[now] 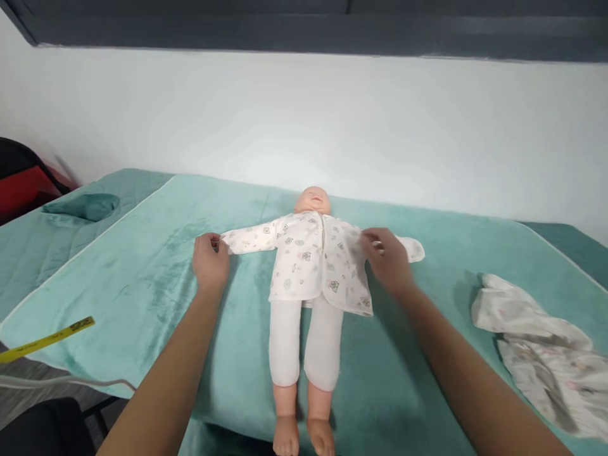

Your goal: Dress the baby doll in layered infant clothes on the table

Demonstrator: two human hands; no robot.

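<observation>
A baby doll point(312, 200) lies on its back, head away from me, its bare feet toward me. It wears a white printed baby jacket point(299, 259) and white pants point(285, 342). Its two sleeves stretch out to the sides. At the end of the left-hand sleeve point(251, 239), my left hand point(211, 259) is closed on the cuff. My right hand point(387, 256) is at the other side of the chest, its fingers curled on the jacket where the sleeve begins. Part of that sleeve is hidden behind the hand; its end point(413, 249) shows beyond.
A teal plush cover point(142, 285) lies under the doll. Crumpled printed white cloth point(541, 342) rests at the right. At the left are a yellow strip point(52, 339), a pale cable point(61, 381) and a red and black bag point(26, 183). A white wall point(304, 120) stands behind.
</observation>
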